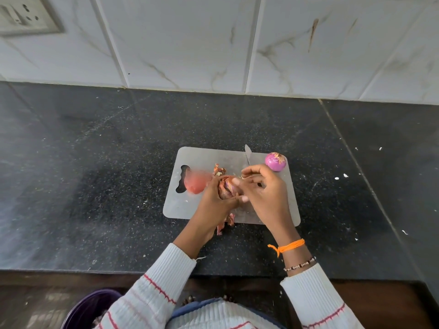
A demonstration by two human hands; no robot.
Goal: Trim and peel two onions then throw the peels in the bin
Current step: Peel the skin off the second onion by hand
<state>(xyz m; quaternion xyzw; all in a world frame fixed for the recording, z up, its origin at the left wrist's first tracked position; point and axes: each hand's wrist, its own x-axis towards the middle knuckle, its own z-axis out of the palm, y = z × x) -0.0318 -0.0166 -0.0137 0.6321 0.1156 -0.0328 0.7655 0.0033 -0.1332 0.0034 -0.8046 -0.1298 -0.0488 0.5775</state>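
Observation:
My left hand [217, 198] grips a partly peeled red onion [225, 187] over the grey cutting board [185, 205]. My right hand [263, 188] pinches at the onion's dry skin from the right side. A blurred pink peel piece [196, 182] hangs in motion by the board's handle hole. A second onion [275, 161], purple and peeled, rests on the board's far right corner. A knife [248, 155] lies on the board behind my right hand, its handle hidden. Loose peels [225, 224] lie at the board's near edge, more peel scraps [218, 169] behind the held onion.
The board sits on a black speckled counter [107, 174] backed by a white tiled wall [213, 43]. A purple bin [88, 309] stands on the floor below the counter's front edge at the lower left. A wall socket [23, 15] is at the upper left.

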